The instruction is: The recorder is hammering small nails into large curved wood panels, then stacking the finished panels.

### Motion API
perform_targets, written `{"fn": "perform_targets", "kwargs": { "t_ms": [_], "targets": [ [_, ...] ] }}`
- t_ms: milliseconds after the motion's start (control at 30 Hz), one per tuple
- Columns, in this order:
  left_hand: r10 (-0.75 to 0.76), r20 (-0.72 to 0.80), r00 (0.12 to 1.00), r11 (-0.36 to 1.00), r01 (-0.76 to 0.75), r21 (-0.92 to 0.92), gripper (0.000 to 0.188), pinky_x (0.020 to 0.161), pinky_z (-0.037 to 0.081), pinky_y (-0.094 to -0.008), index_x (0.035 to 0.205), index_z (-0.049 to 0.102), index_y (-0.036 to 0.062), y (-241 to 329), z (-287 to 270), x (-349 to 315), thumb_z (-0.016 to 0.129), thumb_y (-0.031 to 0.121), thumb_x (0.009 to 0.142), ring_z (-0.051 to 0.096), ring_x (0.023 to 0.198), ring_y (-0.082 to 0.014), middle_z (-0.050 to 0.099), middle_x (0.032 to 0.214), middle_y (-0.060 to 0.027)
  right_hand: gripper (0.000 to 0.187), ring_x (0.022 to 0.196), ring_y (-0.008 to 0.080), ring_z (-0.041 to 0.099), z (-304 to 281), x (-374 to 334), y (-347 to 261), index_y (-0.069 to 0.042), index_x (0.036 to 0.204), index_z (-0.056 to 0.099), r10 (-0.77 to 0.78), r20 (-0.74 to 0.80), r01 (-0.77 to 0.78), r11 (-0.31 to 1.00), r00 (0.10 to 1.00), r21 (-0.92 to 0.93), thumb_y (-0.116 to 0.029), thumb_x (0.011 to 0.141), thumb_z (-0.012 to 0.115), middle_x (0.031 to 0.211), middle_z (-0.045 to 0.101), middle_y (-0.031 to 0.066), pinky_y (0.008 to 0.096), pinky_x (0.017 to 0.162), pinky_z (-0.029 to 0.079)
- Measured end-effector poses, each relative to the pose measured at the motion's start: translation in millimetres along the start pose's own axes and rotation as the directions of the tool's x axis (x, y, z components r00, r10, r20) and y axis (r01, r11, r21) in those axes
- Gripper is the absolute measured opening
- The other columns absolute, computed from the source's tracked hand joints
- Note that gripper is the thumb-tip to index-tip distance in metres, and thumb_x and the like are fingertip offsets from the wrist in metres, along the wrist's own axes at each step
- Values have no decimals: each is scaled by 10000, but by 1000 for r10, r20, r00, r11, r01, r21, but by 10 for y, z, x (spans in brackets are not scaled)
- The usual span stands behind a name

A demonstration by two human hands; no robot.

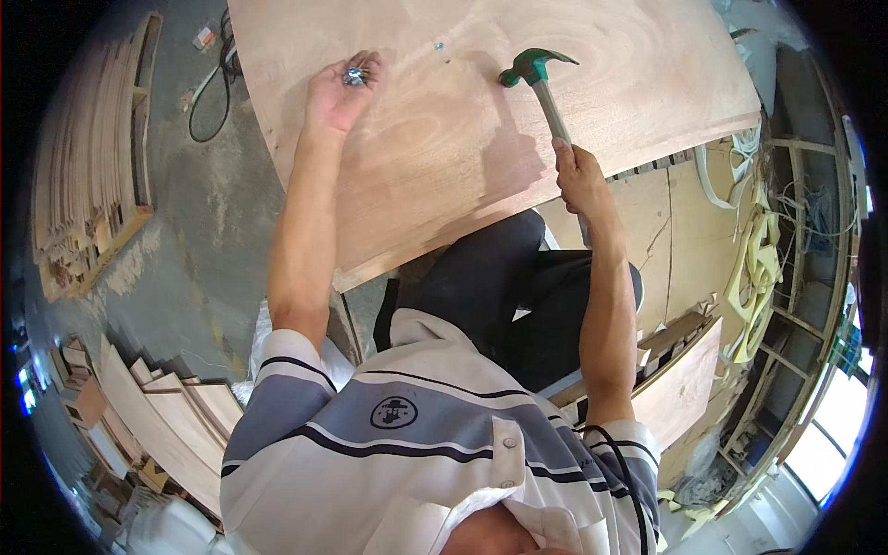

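Observation:
A large plywood panel lies in front of me. Over its left part, my left hand is turned palm up with curled fingers, cupping a few small shiny metal pieces; their exact kind is too small to make out. My right hand is wrapped round the handle of a claw hammer with a green head. The hammer head is over the panel's right part, and its shadow falls on the wood. Between the hands, toward the far side, sits a small shiny bluish piece near a small dark spot.
Stacked wooden strips stand on the floor at left, near a looped black cable. Curved boards lie at lower left. On the right are a brown sheet, yellow foam scraps and a shelf frame.

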State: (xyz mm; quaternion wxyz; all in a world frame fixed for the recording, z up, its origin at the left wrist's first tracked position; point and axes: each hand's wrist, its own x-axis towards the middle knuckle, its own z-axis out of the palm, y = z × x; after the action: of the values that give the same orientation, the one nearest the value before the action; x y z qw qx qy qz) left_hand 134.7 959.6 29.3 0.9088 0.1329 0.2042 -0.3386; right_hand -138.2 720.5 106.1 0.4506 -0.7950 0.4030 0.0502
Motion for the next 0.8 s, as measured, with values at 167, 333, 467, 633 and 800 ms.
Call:
{"fn": "perform_targets", "kwargs": {
  "t_ms": [167,333,467,633,800],
  "targets": [
    [-62,102,993,943,25,332,288,675,475,-313,1166,477,-97,-164,65,-39,399,77,951,553,820,-227,576,992,-162,506,599,384,581,37,-11,26,61,795,562,-115,-58,104,980,992,-171,-413,951,480,663,561,263,437,548,448],
    [-113,158,981,886,28,463,311,564,438,-280,1169,506,-67,-207,46,-31,478,163,961,510,660,-150,566,871,-92,494,840,516,564,46,-36,15,72,854,583,-158,-63,141,966,985,-218,-405,945,491,791,550,367,499,705,446],
    [-171,168,971,839,54,542,310,512,392,-253,1167,508,-56,-248,67,14,527,150,937,466,583,-121,543,773,-54,492,847,510,572,15,-24,1,77,845,587,-150,-48,135,963,988,-235,-394,944,489,803,559,365,501,709,452],
    [49,61,997,600,-78,796,285,480,363,-230,1143,517,-55,-529,286,-12,551,122,923,468,576,-103,572,802,-65,497,829,510,577,32,-9,52,91,821,588,-182,-67,162,959,981,-232,-380,941,488,793,569,359,508,704,452],
    [149,100,984,158,-124,980,236,469,340,-212,951,628,-38,-589,439,141,582,192,929,441,571,-61,570,749,-33,492,750,496,587,0,-20,-8,99,790,582,-209,-65,191,959,976,-212,-359,942,489,754,561,352,510,666,447]
  ]
}}
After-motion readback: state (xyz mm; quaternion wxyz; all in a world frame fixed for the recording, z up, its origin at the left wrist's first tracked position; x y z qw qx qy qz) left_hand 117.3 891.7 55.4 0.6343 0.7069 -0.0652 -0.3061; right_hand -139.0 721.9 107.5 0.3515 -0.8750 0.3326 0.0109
